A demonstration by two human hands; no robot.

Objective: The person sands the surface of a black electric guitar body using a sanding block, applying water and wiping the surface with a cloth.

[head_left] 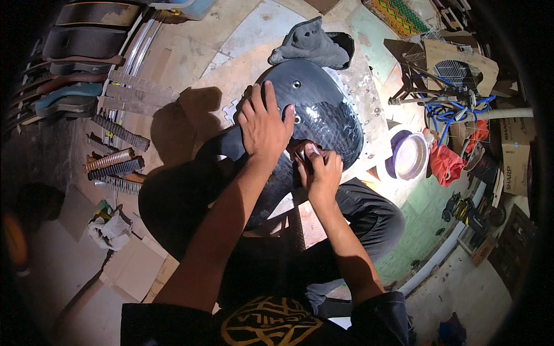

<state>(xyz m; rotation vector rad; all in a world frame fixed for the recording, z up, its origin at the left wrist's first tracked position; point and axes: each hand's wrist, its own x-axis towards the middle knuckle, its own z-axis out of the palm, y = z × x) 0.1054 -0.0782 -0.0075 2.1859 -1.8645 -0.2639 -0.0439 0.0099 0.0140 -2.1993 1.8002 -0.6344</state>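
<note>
A dark, smooth, curved panel (332, 118) with small round holes lies across my lap, its right part wet and shiny. My left hand (262, 124) rests flat on the panel's upper left, fingers spread and thumb out. Lower on the panel, near its narrow middle, my right hand (323, 173) pinches a small reddish-brown block (301, 150) against the surface. The fingers partly cover that block, so its full shape is hidden. At the panel's far edge sits a crumpled dark grey cloth (311, 46).
A white and purple tub (411, 154) stands at the right, beside red cloth (447, 165) and tangled blue cord (447, 124). Ridged dark pieces (118, 164) and stacked curved panels (83, 43) line the left. Cardboard (133, 262) lies lower left, cardboard boxes (515, 153) far right.
</note>
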